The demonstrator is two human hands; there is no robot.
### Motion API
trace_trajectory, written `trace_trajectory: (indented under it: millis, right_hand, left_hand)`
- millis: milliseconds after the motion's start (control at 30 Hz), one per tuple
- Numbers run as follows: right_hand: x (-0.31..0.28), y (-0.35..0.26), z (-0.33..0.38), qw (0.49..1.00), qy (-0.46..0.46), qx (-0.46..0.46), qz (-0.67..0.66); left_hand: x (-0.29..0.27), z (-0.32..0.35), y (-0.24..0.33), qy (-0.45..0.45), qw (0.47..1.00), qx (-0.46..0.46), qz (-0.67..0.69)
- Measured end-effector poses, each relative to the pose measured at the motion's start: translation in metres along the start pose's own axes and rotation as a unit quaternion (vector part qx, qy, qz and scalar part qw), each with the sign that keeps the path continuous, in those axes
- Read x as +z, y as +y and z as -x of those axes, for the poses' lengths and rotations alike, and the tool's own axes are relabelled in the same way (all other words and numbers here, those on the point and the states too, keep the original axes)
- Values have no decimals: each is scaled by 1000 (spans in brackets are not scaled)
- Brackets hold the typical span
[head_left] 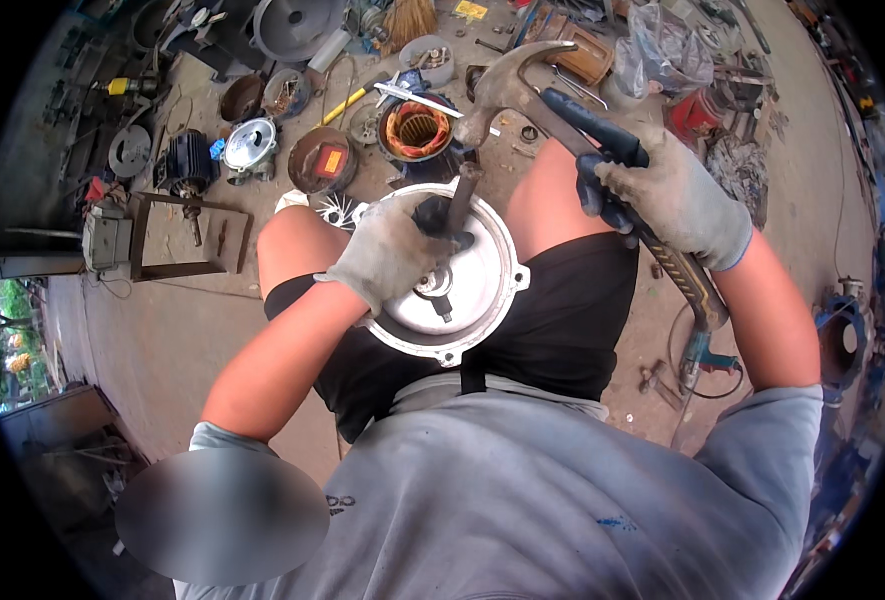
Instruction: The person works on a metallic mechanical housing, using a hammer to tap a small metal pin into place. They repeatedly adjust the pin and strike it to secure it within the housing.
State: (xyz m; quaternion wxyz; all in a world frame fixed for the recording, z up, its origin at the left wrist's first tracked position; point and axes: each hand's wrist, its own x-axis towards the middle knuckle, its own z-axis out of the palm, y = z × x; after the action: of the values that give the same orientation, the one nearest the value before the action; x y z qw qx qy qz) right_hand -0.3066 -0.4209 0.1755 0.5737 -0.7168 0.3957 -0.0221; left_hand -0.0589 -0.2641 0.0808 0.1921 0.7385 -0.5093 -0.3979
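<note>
A round, pale metal end cover (487,300) with bolt lugs on its rim lies on my lap. In a grey glove with dark fingers, my left hand (387,250) is closed around a short dark metal rod (462,200), held upright over the cover. The rod's lower end is hidden by the hand. My right hand (677,190), gloved alike, is closed on the shaft of a claw hammer (557,125). The hammer head is raised just above and beyond the rod's top, apart from it. A long dark shape (597,125) juts out beside the shaft; I cannot tell what it is.
Beyond my knees stand a motor stator (414,135) with copper windings, a rusty bowl (322,160), and a plastic tub (427,60). At left are a dark motor (187,165) and a metal frame (192,270). A power drill (707,360) lies at right.
</note>
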Motion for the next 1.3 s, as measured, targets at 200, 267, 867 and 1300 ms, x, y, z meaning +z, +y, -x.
trace_trajectory:
  millis: [200, 267, 867, 1300]
  right_hand:
    - [1, 1, 3, 999, -46, -7, 27]
    - [0, -3, 3, 998, -38, -13, 50]
    - [11, -1, 2, 999, 37, 0, 39]
    - [19, 3, -1, 997, 70, -37, -17]
  left_hand:
    - [1, -1, 1, -12, 1000, -15, 3]
    - [-1, 1, 5, -17, 999, -27, 6]
    - [1, 3, -1, -4, 1000, 21, 2]
    - [2, -5, -13, 10, 998, 20, 66]
